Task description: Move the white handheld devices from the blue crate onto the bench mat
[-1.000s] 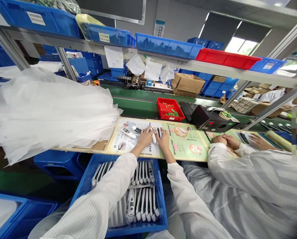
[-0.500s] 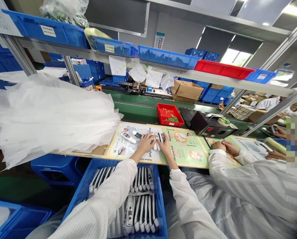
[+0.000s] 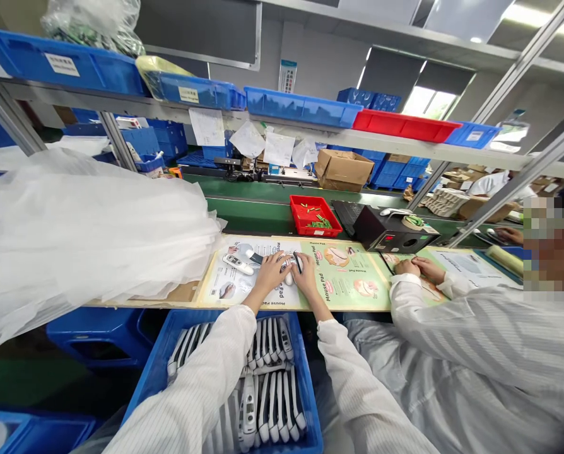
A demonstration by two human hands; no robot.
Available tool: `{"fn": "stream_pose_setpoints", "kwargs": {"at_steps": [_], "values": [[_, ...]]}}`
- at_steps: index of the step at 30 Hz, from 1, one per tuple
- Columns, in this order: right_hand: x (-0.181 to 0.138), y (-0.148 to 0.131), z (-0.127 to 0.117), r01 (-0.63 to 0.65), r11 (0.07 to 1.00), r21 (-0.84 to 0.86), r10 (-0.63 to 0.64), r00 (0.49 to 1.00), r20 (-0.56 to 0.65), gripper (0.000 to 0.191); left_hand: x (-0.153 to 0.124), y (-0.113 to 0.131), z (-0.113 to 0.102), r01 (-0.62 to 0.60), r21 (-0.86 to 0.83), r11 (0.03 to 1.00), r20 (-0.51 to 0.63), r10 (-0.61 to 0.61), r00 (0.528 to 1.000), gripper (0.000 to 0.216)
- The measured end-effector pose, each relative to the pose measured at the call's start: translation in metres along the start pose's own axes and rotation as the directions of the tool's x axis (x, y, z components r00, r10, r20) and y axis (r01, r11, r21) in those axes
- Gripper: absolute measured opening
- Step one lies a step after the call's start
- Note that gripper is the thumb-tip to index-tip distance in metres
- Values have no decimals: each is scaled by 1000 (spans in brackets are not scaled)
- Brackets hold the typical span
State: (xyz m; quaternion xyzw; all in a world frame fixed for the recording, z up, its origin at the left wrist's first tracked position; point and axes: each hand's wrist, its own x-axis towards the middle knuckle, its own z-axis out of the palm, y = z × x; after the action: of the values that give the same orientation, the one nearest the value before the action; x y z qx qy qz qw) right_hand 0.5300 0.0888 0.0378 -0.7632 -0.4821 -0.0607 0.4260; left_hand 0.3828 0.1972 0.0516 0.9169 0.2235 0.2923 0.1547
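White handheld device (image 3: 288,275), clamped by my left grip (image 3: 269,273) and right grip (image 3: 305,278); a slip could knock the second device (image 3: 238,264).

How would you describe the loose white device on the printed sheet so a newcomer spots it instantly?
Start at the blue crate of white devices, then the printed mouse pad sheet just beyond it. The device lies flat there, left of the left hand, alone, unlike the crate's packed rows.

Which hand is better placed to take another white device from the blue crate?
Probably the left hand: its forearm runs above the blue crate, over the rows of white devices. The right hand has its forearm outside the crate's right wall. Both hands are on a white device.
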Motion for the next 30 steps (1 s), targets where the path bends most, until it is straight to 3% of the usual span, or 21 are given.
{"fn": "stream_pose_setpoints", "kwargs": {"at_steps": [3, 6, 12, 17, 21, 25, 30], "values": [[-9, -15, 0, 151, 978, -141, -142, 987, 72, 46, 3, -6, 2, 47, -60, 997, 1, -47, 999, 57], [-13, -28, 0, 202, 946, -252, -172, 976, 135, 46, 5, -11, 4, 102, -118, 988, -26, -106, 994, 55], [-17, -37, 10, 77, 921, -381, -27, 990, 136, 71, 8, -17, 4, 146, -203, 968, -55, -160, 986, 42], [-8, -43, 19, -25, 905, -425, 111, 978, 178, 72, 7, -16, 2, 133, -199, 971, -94, -154, 984, 49], [11, -39, 17, -66, 884, -463, 153, 976, 154, 71, 5, -14, 2, 176, -73, 982, -150, -185, 971, 43], [20, 9, -24, -101, 845, -525, 192, 974, 121, 68, 3, -15, 5, 173, 10, 985, -185, -168, 968, 35], [6, 120, -126, -276, 730, -626, 304, 950, -65, 66, 5, -10, 7, 101, -36, 994, -180, -105, 978, 34]]}}
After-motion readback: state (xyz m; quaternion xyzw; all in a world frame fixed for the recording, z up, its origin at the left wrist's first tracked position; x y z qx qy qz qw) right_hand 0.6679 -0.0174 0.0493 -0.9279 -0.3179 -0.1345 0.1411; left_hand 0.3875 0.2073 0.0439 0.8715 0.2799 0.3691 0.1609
